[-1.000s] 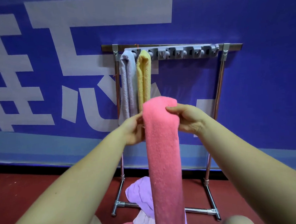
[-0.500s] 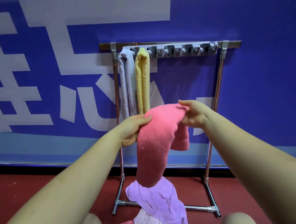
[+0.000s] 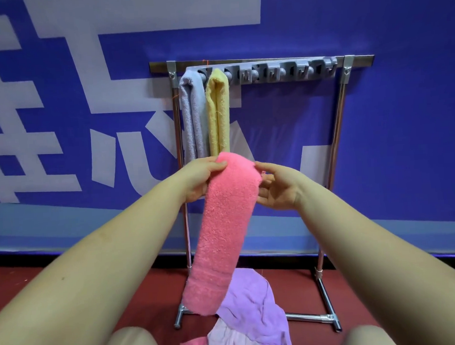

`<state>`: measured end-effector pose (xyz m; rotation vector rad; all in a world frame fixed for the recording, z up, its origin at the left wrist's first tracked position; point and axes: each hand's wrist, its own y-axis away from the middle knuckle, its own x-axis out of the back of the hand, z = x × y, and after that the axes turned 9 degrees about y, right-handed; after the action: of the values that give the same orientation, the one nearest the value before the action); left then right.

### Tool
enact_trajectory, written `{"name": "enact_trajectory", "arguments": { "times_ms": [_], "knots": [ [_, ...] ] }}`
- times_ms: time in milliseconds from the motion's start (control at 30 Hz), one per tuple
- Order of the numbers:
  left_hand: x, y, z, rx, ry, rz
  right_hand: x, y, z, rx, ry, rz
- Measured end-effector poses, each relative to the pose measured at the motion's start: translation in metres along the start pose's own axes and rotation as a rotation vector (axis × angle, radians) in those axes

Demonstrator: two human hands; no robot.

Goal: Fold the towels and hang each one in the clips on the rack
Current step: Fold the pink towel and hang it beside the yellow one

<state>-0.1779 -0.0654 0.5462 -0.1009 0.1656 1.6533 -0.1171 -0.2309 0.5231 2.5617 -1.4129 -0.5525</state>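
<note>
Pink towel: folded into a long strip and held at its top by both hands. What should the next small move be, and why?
Probably lift the pink towel to the free clip right of the yellow towel. The left hand pinches its folded top and the right hand steadies it; the strip looks ready.

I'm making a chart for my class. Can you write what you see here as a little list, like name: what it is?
held towel: pink towel, folded long, hanging down
left hand: grips its top
right hand: open fingers at its top edge
rack: metal, grey clips along top
hung already: grey towel, yellow towel
clips: the rest look empty
floor pile: purple towel and others
</note>
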Motion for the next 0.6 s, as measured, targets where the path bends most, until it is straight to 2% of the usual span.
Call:
{"name": "enact_trajectory", "arguments": {
  "times_ms": [133, 200, 267, 333, 400, 467, 533, 600],
  "knots": [
    [0.004, -0.002, -0.001, 0.019, 0.118, 0.123, -0.012, 0.001, 0.0, -0.009, 0.143, 0.047],
    [0.004, -0.003, -0.001, 0.043, 0.07, 0.146, -0.015, 0.005, 0.002, -0.027, 0.187, 0.042],
    [0.003, -0.003, 0.001, 0.056, 0.035, 0.149, -0.011, 0.01, 0.002, -0.009, 0.357, 0.108],
    [0.0, -0.005, 0.004, 0.057, 0.034, 0.129, -0.002, 0.011, -0.003, 0.116, 0.579, 0.284],
    [-0.003, -0.007, 0.008, 0.067, 0.007, 0.085, 0.007, 0.009, -0.011, 0.283, 0.63, 0.381],
    [-0.007, -0.011, 0.014, 0.083, -0.06, 0.038, 0.009, 0.006, -0.022, 0.374, 0.682, 0.323],
    [-0.015, -0.013, 0.022, 0.1, -0.119, 0.0, 0.007, 0.002, -0.03, 0.39, 0.717, 0.237],
    [-0.023, -0.016, 0.031, 0.101, -0.171, -0.049, 0.004, 0.0, -0.036, 0.37, 0.635, 0.157]
  ]
}}
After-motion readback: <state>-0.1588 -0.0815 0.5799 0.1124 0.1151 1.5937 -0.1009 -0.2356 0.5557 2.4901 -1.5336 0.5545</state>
